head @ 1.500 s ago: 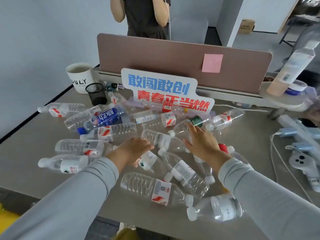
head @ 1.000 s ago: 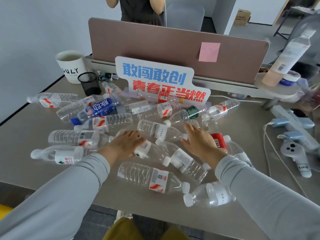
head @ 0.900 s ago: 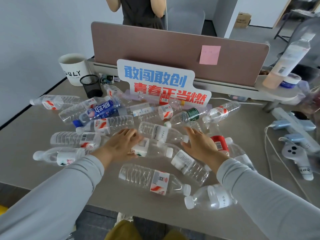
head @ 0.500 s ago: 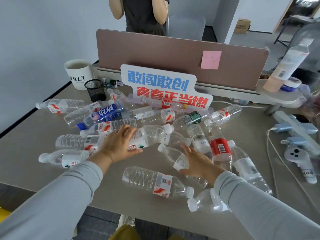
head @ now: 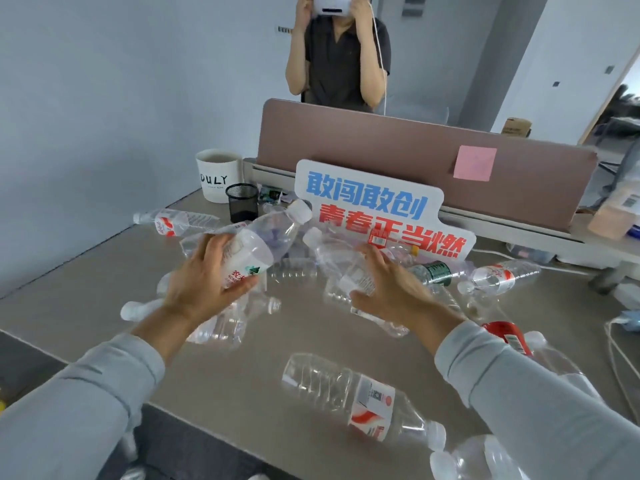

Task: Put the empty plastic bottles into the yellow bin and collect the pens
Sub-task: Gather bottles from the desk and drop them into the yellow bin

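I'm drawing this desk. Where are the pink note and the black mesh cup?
pink note [head: 474, 163]: head view, middle of the paper.
black mesh cup [head: 242, 210]: head view, front of its wall.

surface: grey table [head: 304, 330] | on it: scattered bottles [head: 363, 396], mesh cup [head: 242, 206], white mug [head: 217, 176], sign [head: 374, 206]

White cup [head: 219, 176], far left on the desk [head: 86, 289]: black capitals "DULY"; smaller line beneath illegible. Standing sign board [head: 369, 199], far centre: upper row, blue, "敢闯敢创"; lower row, red, "青春正当燃". Raised bottle [head: 266, 237] gripped by the left hand [head: 204, 282]: label shows red characters, apparently "农夫", Latin letters beginning "NO", and a green mark. Second bottle [head: 332, 254] in the right hand [head: 394, 289]: label blurred, illegible. Near bottle [head: 363, 400] lying on the desk: red-and-white label with barcode, print illegible.
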`<state>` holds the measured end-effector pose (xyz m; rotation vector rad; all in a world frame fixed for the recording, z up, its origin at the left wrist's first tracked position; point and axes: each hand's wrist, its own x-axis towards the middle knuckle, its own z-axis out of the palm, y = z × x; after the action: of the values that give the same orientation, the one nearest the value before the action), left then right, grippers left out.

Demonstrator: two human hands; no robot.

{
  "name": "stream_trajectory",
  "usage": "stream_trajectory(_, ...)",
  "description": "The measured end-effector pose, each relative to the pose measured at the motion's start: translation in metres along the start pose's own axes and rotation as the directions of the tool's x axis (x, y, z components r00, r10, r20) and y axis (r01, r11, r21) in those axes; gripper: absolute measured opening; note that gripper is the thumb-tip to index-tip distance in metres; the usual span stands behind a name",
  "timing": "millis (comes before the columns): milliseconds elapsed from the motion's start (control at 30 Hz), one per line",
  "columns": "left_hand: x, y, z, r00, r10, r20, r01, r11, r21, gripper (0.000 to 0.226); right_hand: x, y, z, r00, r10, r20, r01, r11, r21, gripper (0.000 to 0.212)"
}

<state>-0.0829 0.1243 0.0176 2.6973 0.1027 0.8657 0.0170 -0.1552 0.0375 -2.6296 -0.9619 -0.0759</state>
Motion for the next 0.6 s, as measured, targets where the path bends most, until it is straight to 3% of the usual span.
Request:
stream_trajectory(233,-0.107,-0.054,-0.054,0.944,-0.222,-0.244,0.228,0.974,-0.007,0.074,0.006,-0.110,0.045,0.941,-0.212,-0.262,0.236,0.969,0.065,0.073)
stream_trajectory(600,-0.298,-0.125,-0.168,0.822,-0.374,-0.430,0.483,0.857,0.178,0.071,-0.042,-0.299,0.139,0.843,-0.498,-0.202,0.533,0.822,0.197,0.073)
